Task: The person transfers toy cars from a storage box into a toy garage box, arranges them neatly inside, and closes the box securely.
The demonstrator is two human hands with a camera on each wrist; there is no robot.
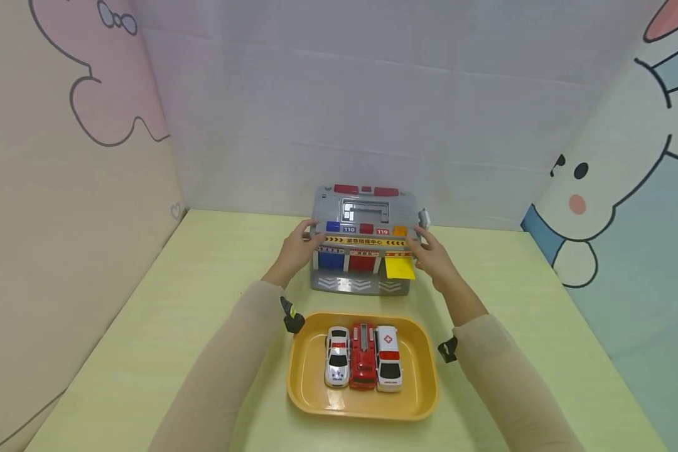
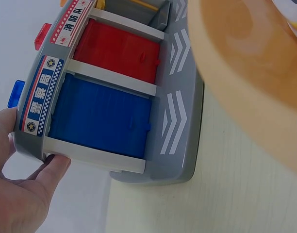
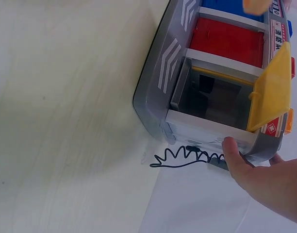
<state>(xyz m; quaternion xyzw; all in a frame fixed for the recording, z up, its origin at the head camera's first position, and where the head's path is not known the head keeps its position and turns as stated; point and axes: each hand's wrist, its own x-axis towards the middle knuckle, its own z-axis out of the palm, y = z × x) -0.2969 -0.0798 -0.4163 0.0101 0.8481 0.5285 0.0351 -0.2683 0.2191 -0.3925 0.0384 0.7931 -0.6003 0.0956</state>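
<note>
A grey toy emergency station (image 1: pixel 323 212) stands at the back of the table, with red lights along its roof. Its blue door (image 2: pixel 102 116) and red door (image 2: pixel 117 51) are down, while the yellow door (image 3: pixel 274 87) is swung up over a hollow bay (image 3: pixel 214 94). My left hand (image 1: pixel 296 251) grips the station's left roof corner, thumb and fingers on either side of the edge. At the opposite corner, my right hand (image 1: pixel 435 260) holds the right side, its thumb against the white side wall below the roof.
Nearer to me, an orange-yellow tray (image 1: pixel 420 376) holds a white police car (image 1: pixel 337 370), a red fire truck (image 1: pixel 363 358) and a white ambulance (image 1: pixel 388 345). A coiled black cord (image 3: pixel 180 165) hangs by the station's right side. A pale wall (image 1: pixel 373 119) rises behind.
</note>
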